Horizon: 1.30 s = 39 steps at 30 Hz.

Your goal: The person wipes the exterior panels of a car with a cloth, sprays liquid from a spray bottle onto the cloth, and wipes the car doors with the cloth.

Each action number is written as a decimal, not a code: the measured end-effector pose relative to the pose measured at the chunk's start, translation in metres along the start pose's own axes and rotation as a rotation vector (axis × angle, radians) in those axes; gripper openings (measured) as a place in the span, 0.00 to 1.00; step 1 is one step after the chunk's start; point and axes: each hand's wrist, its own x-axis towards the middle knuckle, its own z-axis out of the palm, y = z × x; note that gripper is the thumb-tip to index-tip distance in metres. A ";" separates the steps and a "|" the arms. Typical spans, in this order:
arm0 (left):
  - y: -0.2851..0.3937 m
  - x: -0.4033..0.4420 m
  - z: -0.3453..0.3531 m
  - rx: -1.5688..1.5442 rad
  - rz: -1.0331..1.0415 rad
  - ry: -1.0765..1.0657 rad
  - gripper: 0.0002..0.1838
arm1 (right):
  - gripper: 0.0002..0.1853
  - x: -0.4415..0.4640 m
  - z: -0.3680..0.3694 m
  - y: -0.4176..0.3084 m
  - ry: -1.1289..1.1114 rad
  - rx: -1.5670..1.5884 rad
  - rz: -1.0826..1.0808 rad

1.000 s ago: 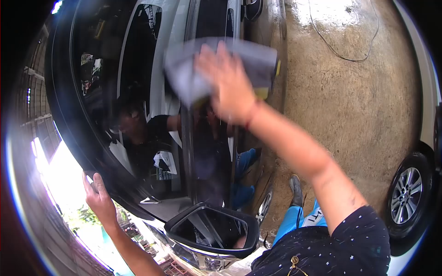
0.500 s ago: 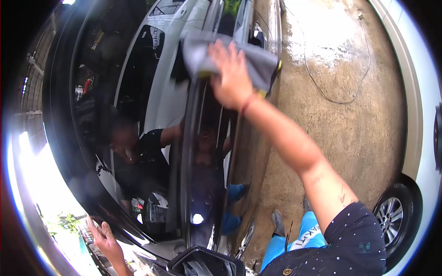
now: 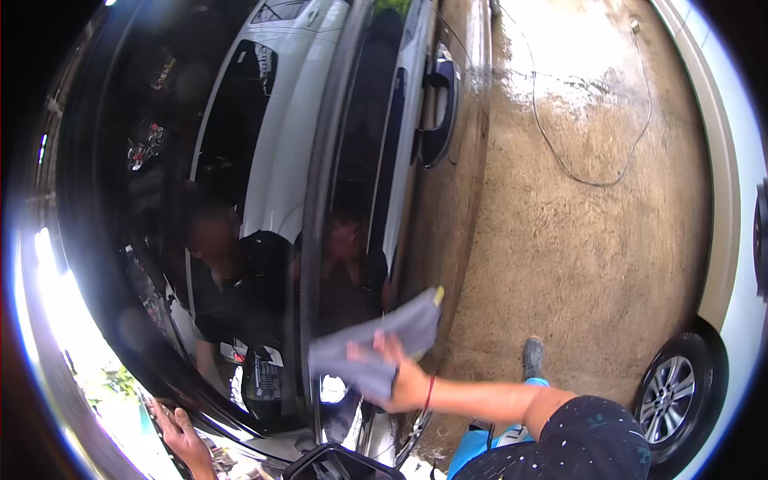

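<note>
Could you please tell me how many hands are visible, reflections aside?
2: the right hand, on a gray cloth against the black car; the left hand, at the picture's lower left.

A thin cable (image 3: 608,185) curves over the brown concrete floor (image 3: 584,264), which shines wet near the top; at right stands a pale vehicle (image 3: 742,160) with a multi-spoke alloy wheel (image 3: 670,398).

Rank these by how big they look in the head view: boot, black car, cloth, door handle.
1. Black car
2. Cloth
3. Door handle
4. Boot, looking smallest and partly cut off by the trousers
</note>
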 end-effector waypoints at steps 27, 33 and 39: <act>-0.012 0.002 0.012 -0.053 0.086 0.130 0.30 | 0.26 -0.017 -0.283 0.021 0.176 1.403 1.227; 0.212 0.028 -0.097 0.388 -0.372 -0.181 0.36 | 0.30 0.041 -0.559 0.064 0.504 1.461 0.831; 0.491 0.175 -0.047 -0.330 0.134 -0.107 0.21 | 0.30 0.140 -0.738 0.057 0.553 0.961 0.882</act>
